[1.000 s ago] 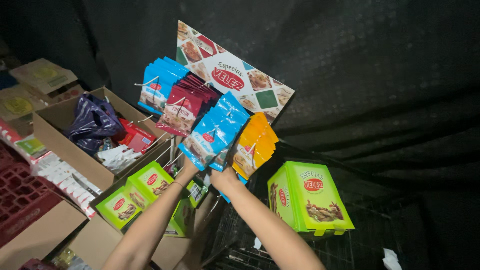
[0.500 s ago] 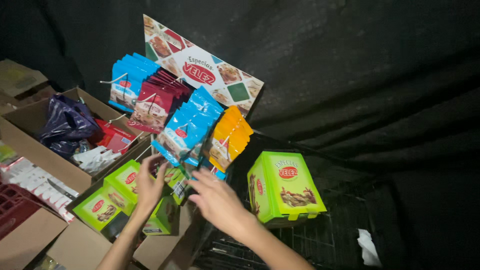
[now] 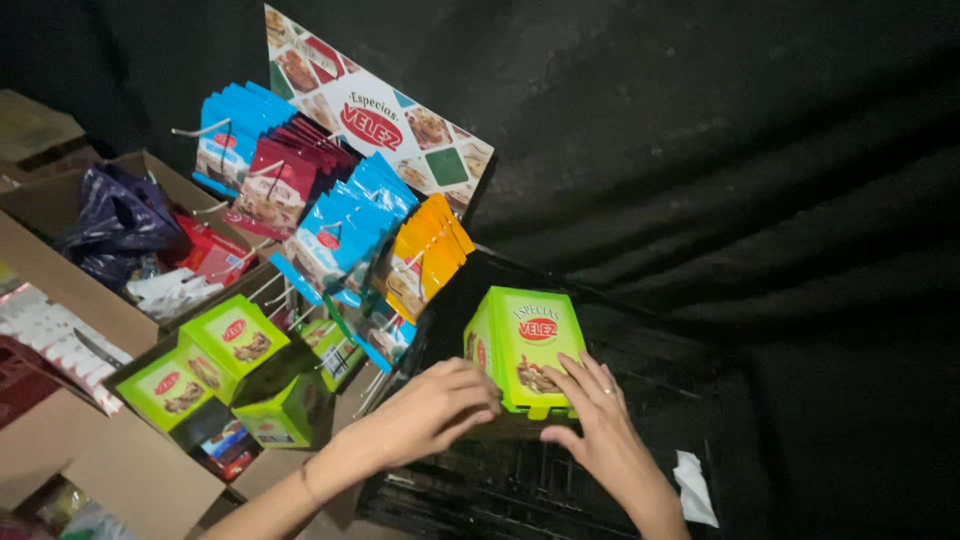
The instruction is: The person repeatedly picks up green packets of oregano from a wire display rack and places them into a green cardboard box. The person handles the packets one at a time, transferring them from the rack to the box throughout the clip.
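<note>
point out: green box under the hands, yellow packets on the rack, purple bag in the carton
green box (image 3: 537, 340): head view, on its top face.
yellow packets (image 3: 430, 252): head view, middle of the hanging stack.
purple bag (image 3: 115, 222): head view, on its crumpled upper side.

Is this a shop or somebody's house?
Probably a shop's stock corner or market stall: coloured sachets hang on a display rack, green boxes fill a cardboard carton, and both hands touch another green box.
</note>
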